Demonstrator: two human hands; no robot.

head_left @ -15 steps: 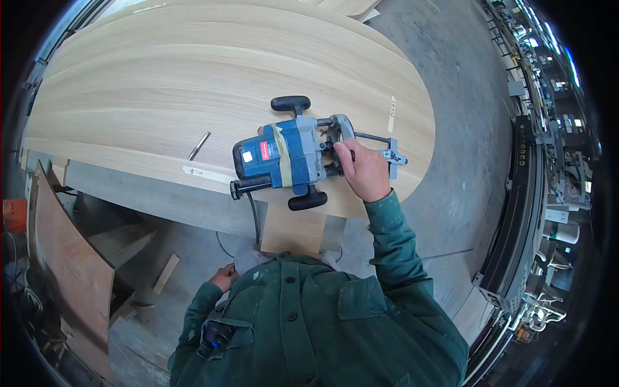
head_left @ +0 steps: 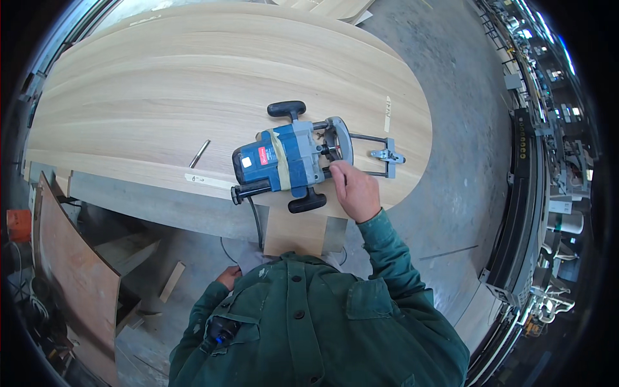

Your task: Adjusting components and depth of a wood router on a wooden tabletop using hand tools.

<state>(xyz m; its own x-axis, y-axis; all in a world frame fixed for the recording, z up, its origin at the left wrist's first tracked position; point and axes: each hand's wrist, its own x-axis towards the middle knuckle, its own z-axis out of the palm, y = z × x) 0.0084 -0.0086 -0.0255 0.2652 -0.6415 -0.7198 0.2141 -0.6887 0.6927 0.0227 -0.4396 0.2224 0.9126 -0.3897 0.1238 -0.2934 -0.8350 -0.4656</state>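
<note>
A blue and grey plunge router [head_left: 277, 158] with two black side handles lies on its side on the oval wooden panel [head_left: 167, 77]. Tan tape wraps its body. Its base, with an edge guide [head_left: 391, 158] on two rods, points right. Beside the base, at the nearer rod, is my right hand [head_left: 356, 191], its fingers curled and thumb pressed in; whatever they hold is hidden. My left hand [head_left: 229, 277] hangs low by my body, its fingers mostly out of sight. A slim metal rod-like tool [head_left: 200, 154] rests left of the router.
Pale written-on strips [head_left: 387, 115] lie on the panel. A black cord [head_left: 256, 222] drops from the router over the near edge, beside a wooden board [head_left: 295, 232]. A leaning brown panel [head_left: 77, 277] and wood offcuts [head_left: 172, 282] stand at lower left. Long dark machinery [head_left: 521, 193] runs along the right.
My right hand has drawn back from the middle of the router's base toward me, uncovering the area around the collet. The router stays lying in place.
</note>
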